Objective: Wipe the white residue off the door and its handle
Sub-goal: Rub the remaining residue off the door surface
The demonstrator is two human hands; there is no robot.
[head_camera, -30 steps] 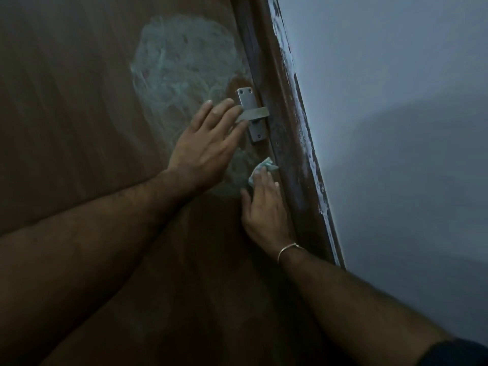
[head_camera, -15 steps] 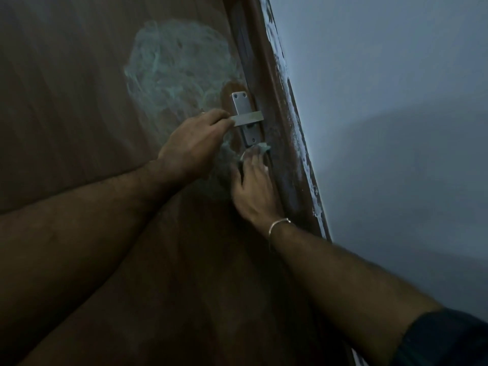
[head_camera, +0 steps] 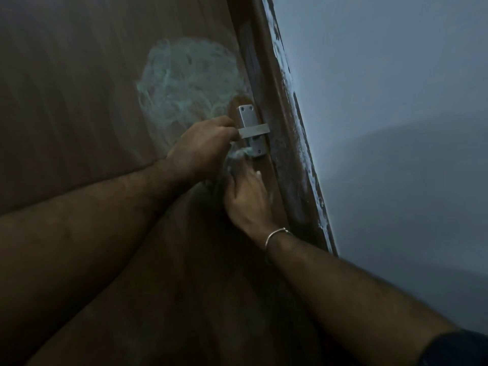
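Left hand (head_camera: 203, 151) grips handle (head_camera: 253, 130) | right hand (head_camera: 248, 196) pinches soft, light cloth (head_camera: 239, 154) | bunch it, you press firmly

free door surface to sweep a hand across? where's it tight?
Free: the bare door left of the white residue, and the panel below both forearms. Crowded: around the handle, where the left hand grips the lever and the right hand works the cloth.

A pale wall (head_camera: 396, 101) runs beside the paint-flecked brown door frame (head_camera: 287, 143).
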